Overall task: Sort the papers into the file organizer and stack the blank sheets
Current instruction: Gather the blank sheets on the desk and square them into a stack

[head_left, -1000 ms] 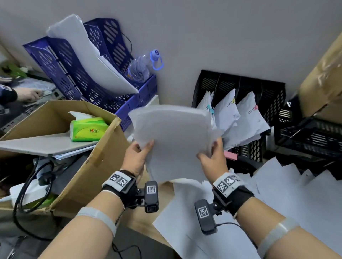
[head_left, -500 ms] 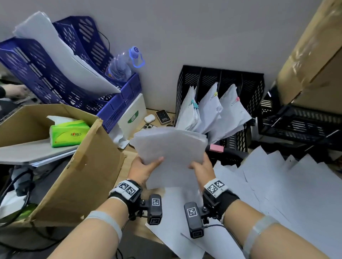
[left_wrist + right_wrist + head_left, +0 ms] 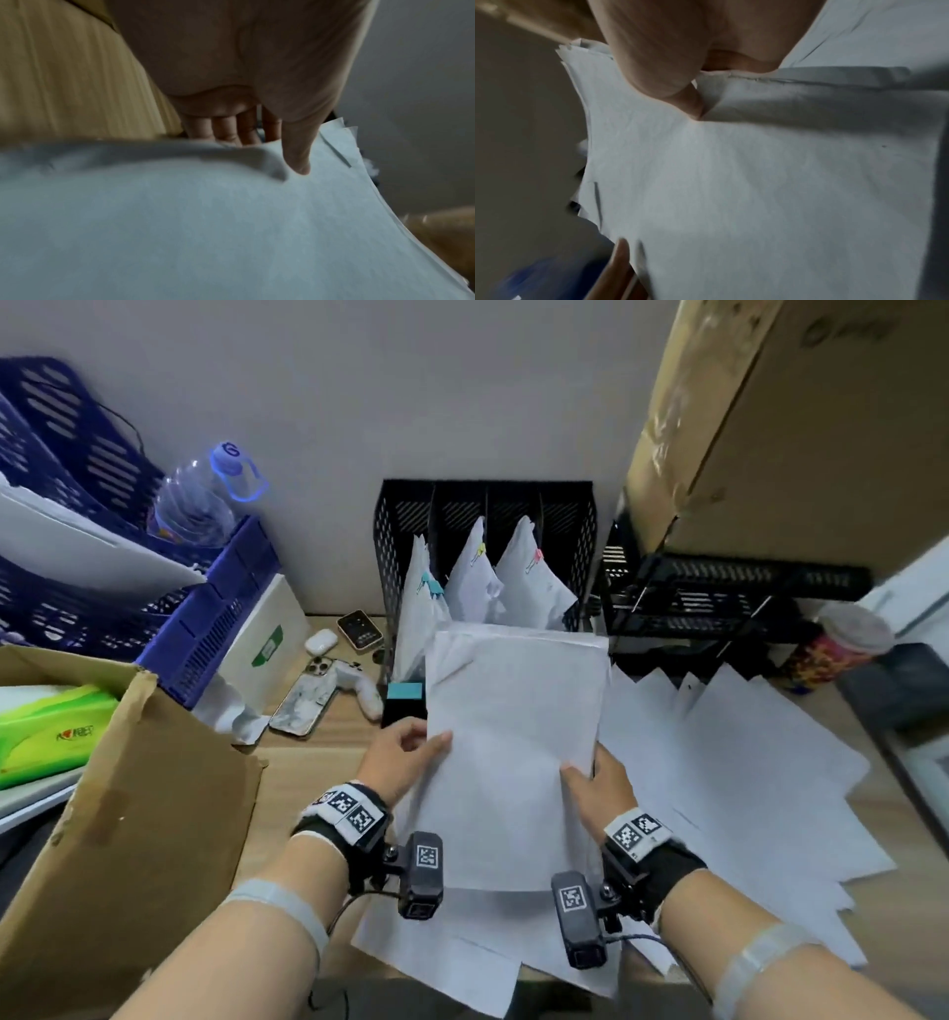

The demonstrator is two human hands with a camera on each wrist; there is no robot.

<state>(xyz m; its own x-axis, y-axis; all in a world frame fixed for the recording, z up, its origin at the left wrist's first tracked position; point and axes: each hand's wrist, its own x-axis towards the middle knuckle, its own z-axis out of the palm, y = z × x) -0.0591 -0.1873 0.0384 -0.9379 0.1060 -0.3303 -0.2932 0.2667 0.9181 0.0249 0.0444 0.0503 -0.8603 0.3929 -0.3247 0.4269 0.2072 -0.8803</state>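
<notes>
A stack of blank white sheets (image 3: pixel 513 752) hangs flat and low over the desk, held by both hands. My left hand (image 3: pixel 405 757) pinches its left edge, thumb on top and fingers beneath, as the left wrist view shows on the stack (image 3: pixel 231 223). My right hand (image 3: pixel 595 783) pinches the right edge of the stack (image 3: pixel 731 172) the same way. Behind the stack stands the black mesh file organizer (image 3: pixel 488 505), with clipped paper bundles (image 3: pixel 472 582) leaning in three slots.
Loose white sheets (image 3: pixel 760 788) lie spread over the desk (image 3: pixel 308 762) at right and under the stack. A cardboard box (image 3: pixel 128 814) stands at left, blue trays (image 3: pixel 77 505) and a water bottle (image 3: pixel 200 500) behind it. A phone (image 3: pixel 305 698) lies near the organizer.
Both hands have lowered the stack from an upright tilt at chest height to nearly flat, low over the desk in front of the organizer. The view has tipped downward.
</notes>
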